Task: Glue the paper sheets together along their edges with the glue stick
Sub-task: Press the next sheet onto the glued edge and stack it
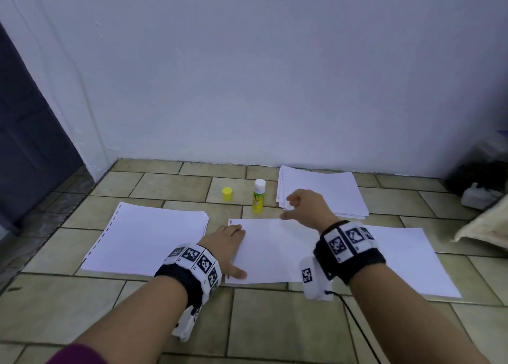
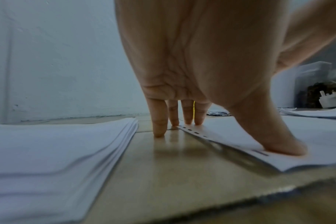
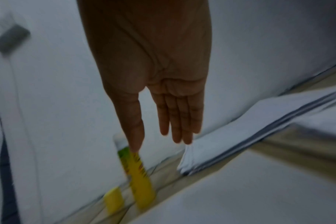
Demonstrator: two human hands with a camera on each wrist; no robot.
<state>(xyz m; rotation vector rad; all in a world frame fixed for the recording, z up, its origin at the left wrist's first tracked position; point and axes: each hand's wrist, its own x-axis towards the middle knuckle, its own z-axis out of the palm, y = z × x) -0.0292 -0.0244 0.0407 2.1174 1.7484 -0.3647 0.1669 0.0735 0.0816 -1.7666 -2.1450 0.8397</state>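
While the left hand [image 1: 224, 246] presses flat, fingers straight, on the punched left edge of the white paper sheet [image 1: 270, 251] lying on the tan tiled floor [image 1: 275, 317], the right hand [image 1: 308, 208] hovers empty above its far edge with fingers loosely extended. Just beyond, the uncapped yellow-and-green glue stick [image 1: 258, 197] stands upright beside its yellow cap [image 1: 227, 193], between two white paper stacks [image 1: 321, 189]

I can't read any words here. The yellow and green glue stick with a white top [image 1: 258, 196], in the middle of the head view, has a dark label, but it is too small and blurry. The white wrist bands [image 1: 347, 240] only show black square patterns, no letters.
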